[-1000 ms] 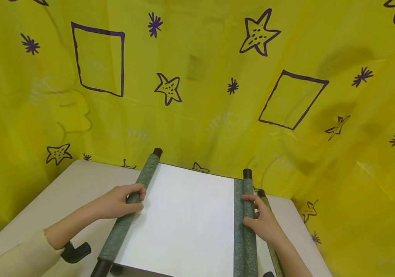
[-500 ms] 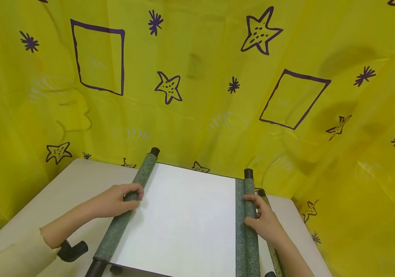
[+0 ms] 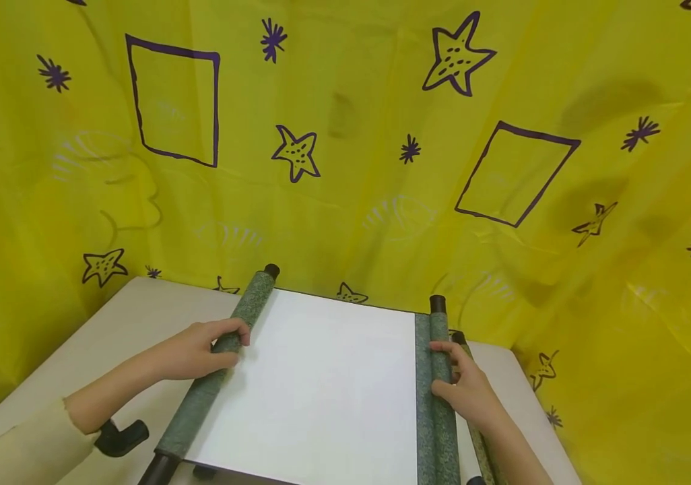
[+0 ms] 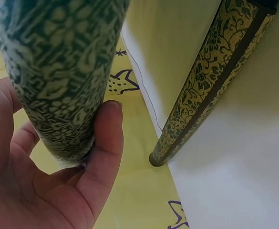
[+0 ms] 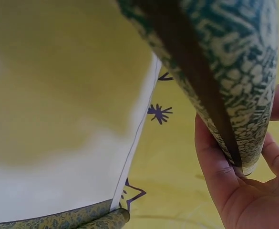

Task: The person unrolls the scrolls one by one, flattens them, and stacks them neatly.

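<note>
A scroll with green patterned brocade is partly unrolled, its blank white sheet (image 3: 327,391) facing up. My left hand (image 3: 196,350) grips the rolled left side (image 3: 194,414), thumb and fingers curled round it; the left wrist view shows the thumb (image 4: 109,129) along the brocade. With thumb and fingertips, my right hand (image 3: 469,387) holds the right roller (image 3: 442,424). Black knobs cap both rolls, such as the far left knob (image 3: 271,271). In the wrist views, a gold-and-dark floral roller (image 4: 201,90) of another scroll with a white sheet (image 4: 239,167) lies beneath.
The pale table (image 3: 145,316) extends beyond both sides of the scroll. A yellow curtain (image 3: 345,222) with dark stars and squares hangs right behind its far edge. A curved black piece (image 3: 121,438) sits by my left wrist.
My left hand and the left roll have moved slightly left and toward me, and the right roller has shifted a little right. More of the white sheet shows between them. Both grips stay the same.
</note>
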Available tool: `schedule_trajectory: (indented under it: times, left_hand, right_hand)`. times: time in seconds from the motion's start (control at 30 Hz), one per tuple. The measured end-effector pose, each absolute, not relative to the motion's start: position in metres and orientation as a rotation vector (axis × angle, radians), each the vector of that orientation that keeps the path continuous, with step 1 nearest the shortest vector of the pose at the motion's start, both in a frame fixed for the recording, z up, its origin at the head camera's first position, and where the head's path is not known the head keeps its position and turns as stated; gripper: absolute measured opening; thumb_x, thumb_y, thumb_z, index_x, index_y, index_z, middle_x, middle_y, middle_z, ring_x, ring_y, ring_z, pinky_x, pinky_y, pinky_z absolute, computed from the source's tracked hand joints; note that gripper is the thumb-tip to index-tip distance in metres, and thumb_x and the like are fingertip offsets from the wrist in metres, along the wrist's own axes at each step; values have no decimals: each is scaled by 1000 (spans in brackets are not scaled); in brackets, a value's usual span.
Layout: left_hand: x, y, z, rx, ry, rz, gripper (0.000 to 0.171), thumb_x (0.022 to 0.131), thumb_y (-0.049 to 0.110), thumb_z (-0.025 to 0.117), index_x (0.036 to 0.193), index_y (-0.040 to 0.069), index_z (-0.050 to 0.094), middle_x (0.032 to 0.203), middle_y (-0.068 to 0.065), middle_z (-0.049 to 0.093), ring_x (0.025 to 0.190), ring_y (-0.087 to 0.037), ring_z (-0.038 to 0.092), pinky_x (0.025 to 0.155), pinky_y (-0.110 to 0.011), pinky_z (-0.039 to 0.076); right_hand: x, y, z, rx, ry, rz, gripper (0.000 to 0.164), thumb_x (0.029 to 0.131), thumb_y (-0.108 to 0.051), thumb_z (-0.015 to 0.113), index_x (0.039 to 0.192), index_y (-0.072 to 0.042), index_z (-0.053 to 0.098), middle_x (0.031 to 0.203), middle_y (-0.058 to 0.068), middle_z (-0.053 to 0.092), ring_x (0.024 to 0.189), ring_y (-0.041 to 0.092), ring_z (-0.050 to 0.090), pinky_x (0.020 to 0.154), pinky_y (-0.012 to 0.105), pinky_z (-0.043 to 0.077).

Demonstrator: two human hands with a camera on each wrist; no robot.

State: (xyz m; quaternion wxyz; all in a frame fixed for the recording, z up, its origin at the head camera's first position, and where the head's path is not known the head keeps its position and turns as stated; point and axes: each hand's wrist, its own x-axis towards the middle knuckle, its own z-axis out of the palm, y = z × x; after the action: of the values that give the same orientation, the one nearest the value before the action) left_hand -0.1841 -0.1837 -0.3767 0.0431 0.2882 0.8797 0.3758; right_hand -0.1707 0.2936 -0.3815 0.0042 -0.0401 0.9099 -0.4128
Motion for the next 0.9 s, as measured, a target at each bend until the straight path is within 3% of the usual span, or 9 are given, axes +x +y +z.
schedule_trajectory:
  times: [0.13,0.27,0.47,0.57,0.7,0.9]
  left_hand:
    - [-183,-185,-376,854,2693,1160,19,93,17,65,108,17,53,76,3,41,50,-4,24,53,-26,30]
    - [-182,-186,-376,849,2705,1181,27,91,22,71,104,16,49,71,4,31,52,-4,25,52,-25,29]
    - [-184,-188,-378,804,2713,1161,26,91,12,69,105,16,48,72,3,33,51,-5,26,53,-24,31]
    - [-185,-189,-377,811,2707,1141,21,93,12,65,109,17,53,78,2,44,52,-6,27,55,-26,33]
    - [-184,-189,-376,834,2697,1137,19,93,13,63,110,17,56,85,0,51,52,-6,28,55,-27,34]
    - [-184,-192,-380,823,2712,1145,29,89,23,74,104,17,51,74,3,35,53,-5,29,53,-25,31]
  right_hand:
    - [-171,295,-382,-145,2850,-1294,62,85,0,63,140,-23,47,139,16,43,66,15,32,57,30,36]
    - [-170,296,-381,-159,2855,-1292,62,85,0,64,141,-22,48,129,15,46,62,12,29,55,29,34]
    - [-170,298,-378,-139,2878,-1240,62,85,-2,64,141,-24,47,98,11,40,69,17,32,60,31,34]
    - [-170,298,-377,-123,2885,-1222,62,86,-2,64,141,-25,47,89,9,34,70,18,33,61,31,34]
    - [-168,299,-377,-116,2876,-1227,63,86,-2,65,142,-22,46,86,7,32,69,17,32,61,31,34]
    - [-166,300,-380,-103,2862,-1248,65,85,-1,67,143,-22,46,89,7,36,68,16,32,61,30,34]
